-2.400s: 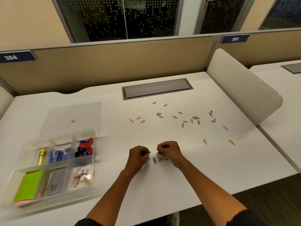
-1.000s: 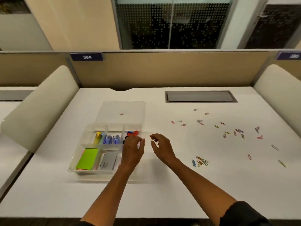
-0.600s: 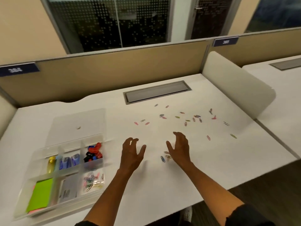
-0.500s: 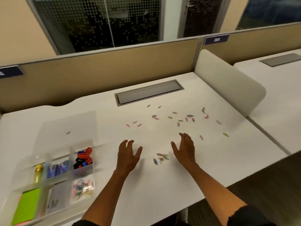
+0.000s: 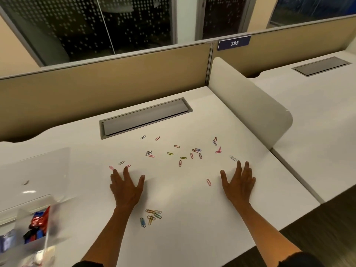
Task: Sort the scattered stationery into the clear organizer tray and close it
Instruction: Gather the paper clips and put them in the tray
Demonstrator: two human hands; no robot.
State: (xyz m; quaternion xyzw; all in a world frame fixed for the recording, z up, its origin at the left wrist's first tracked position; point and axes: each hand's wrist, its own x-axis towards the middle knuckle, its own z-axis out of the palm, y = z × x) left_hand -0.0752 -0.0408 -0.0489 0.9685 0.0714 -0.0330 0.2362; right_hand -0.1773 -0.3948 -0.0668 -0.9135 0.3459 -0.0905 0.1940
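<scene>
The loose clips [image 5: 180, 153] lie in a wide band across the surface [image 5: 192, 237], just beyond my fingertips and running left to right between my two hands. My left hand [image 5: 126, 185] is flat, palm down, fingers spread, its tips touching or nearly touching the pink clip at the band's left end. My right hand [image 5: 238, 182] is likewise flat and spread, at the band's right end, with a pale clip just past its fingers and a single pink one just beside its thumb. Neither holds anything. A small pile [image 5: 152, 216] sits nearer me, between my forearms, closer to the left. The tray [image 5: 25, 214] is at my far left, blurred, lid [image 5: 36, 170] lying behind it. I judge that both hands are set to rake the band inward toward that pile, each hand taking its own end.
</scene>
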